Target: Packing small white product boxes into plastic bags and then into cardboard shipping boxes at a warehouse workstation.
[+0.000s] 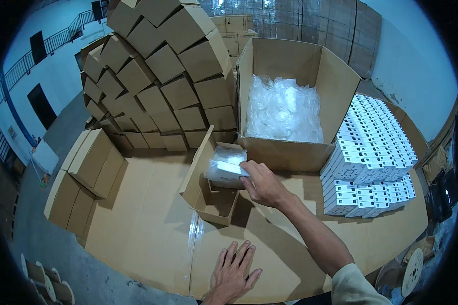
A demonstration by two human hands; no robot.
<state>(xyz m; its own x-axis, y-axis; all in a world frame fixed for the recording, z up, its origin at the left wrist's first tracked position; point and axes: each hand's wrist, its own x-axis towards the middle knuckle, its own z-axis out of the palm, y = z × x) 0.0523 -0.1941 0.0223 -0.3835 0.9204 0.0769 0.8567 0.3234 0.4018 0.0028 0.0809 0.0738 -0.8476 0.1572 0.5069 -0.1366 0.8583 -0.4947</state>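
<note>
My right hand [263, 184] grips the right end of a small white box [227, 171], fingers and thumb closed round its edge. It holds the white box over an open brown carton [213, 217], tilted at the carton's mouth. Clear plastic wrap [228, 154] lies in the far part of the carton, right behind the white box. One tall flap of the carton stands up on its left side. Near the front edge of the table my left hand [234, 272] rests flat, fingers stretched out and holding nothing.
A large carton [285, 154] full of clear plastic packing [285, 111] stands behind. Stacked white boxes [369, 152] rise on the right. Many brown cartons [168, 96] are piled at the back left, and several closed ones [94, 162] line the left edge of the cardboard-covered table [142, 223].
</note>
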